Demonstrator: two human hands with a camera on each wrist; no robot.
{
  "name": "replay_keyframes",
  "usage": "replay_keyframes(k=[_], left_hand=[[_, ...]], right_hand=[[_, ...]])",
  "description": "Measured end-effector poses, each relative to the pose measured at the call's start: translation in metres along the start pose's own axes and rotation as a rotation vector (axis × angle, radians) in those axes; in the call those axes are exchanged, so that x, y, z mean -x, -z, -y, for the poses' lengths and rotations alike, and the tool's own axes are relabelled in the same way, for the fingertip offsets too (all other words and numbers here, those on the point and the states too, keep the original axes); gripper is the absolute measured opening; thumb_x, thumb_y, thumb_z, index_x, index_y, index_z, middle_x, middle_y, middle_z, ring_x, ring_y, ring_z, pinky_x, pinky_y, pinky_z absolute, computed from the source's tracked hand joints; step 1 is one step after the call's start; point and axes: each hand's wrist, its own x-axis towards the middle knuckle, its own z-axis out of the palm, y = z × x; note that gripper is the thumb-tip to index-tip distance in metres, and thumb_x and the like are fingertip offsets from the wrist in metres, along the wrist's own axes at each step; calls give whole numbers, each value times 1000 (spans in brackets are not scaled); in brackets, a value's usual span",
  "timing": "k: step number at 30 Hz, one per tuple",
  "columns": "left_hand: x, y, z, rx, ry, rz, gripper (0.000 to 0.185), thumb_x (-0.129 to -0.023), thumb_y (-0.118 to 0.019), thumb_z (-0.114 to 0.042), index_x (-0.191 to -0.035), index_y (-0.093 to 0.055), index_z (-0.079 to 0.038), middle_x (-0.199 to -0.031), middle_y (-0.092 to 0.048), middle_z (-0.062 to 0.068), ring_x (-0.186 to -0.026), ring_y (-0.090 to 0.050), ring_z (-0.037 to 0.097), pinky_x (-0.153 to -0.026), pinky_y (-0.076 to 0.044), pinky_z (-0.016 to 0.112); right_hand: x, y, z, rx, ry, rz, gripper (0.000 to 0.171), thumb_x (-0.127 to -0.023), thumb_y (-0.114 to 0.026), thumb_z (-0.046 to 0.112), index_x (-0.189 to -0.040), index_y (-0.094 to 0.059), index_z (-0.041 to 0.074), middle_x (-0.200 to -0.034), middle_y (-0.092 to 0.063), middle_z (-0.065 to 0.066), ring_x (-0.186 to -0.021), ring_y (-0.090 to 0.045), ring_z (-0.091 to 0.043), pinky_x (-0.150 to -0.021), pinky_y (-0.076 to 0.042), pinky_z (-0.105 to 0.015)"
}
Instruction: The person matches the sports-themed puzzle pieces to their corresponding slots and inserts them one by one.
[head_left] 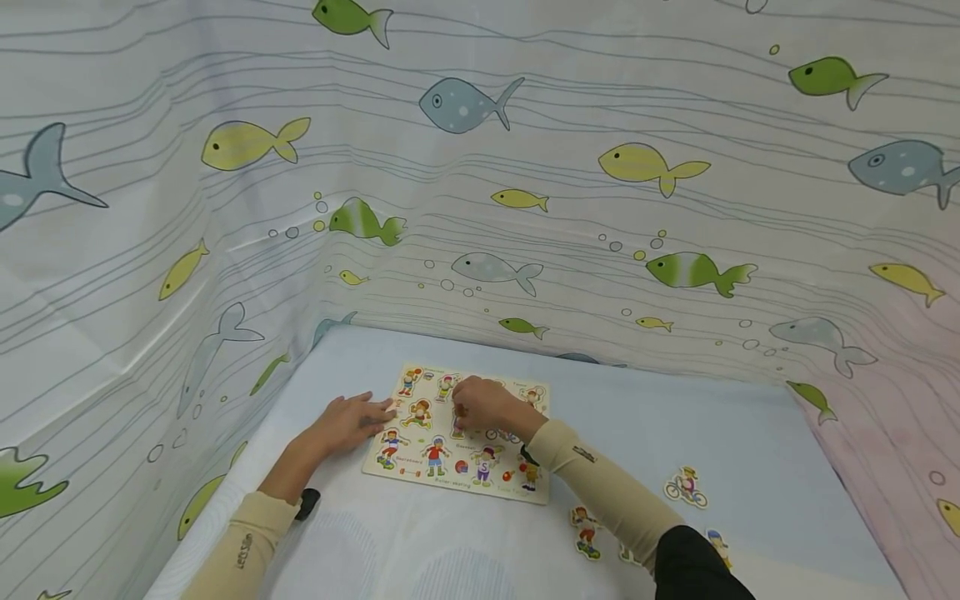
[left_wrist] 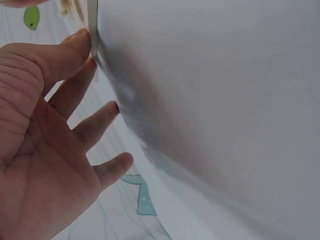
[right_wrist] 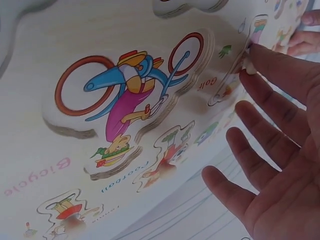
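A black sleeve [head_left: 697, 562] in the foreground meets a beige cuff [head_left: 592, 475] leading to the right hand [head_left: 487, 406], which works over the middle of a picture puzzle board [head_left: 440, 423] on the counter [head_left: 630, 425]. Its thumb and forefinger pinch a small pale piece [right_wrist: 249, 66], mostly hidden, right by the slot marked Golf, while the other fingers spread apart. The bicycle recess [right_wrist: 137, 82] lies near this hand. The left hand [head_left: 352, 423] has its fingers loosely extended, thumb and forefinger touching the board's left edge. Well to the right of the board lies a loose cyclist piece [head_left: 686, 487]; a figure piece [head_left: 585, 533] lies just beside the beige cuff
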Motion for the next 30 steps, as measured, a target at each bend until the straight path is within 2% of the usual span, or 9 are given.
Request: replay_keyframes(k=[9, 18, 22, 30], left_hand=[[1, 0, -2, -5, 9, -7, 34, -92, -70, -18, -126, -69, -12, -140, -56, 7, -134, -40, 47, -101, -25, 74], [1, 0, -1, 2, -2, -4, 34, -92, -69, -18, -126, -68, -12, -140, -56, 7, -134, -40, 47, -101, -24, 75], [2, 1, -2, 8, -7, -3, 35, -93, -68, -17, -126, -68, -11, -140, -56, 8, -133, -40, 48, -101, -24, 76], [1, 2, -3, -8, -19, -7, 35, -93, -68, -16, -127, -68, -10, -139, -56, 8, -132, -41, 49, -99, -25, 76]], right_hand=[[9, 4, -5, -23, 12, -30, 11, -90, -74, 31, -90, -72, 20, -111, -64, 8, -114, -55, -15, -94, -47, -32], [23, 18, -13, -58, 23, -32, 17, -92, -71, 30, -102, -74, 17, -132, -60, 0, -129, -48, -21, -107, -40, -37], [29, 21, -17, -56, 20, -57, 19, -92, -71, 31, -105, -74, 18, -133, -60, -1, -130, -48, -20, -108, -39, -36], [44, 30, -20, -76, 47, -104, 20, -91, -73, 27, -106, -74, 13, -130, -61, -5, -127, -51, -22, -107, -40, -38]])
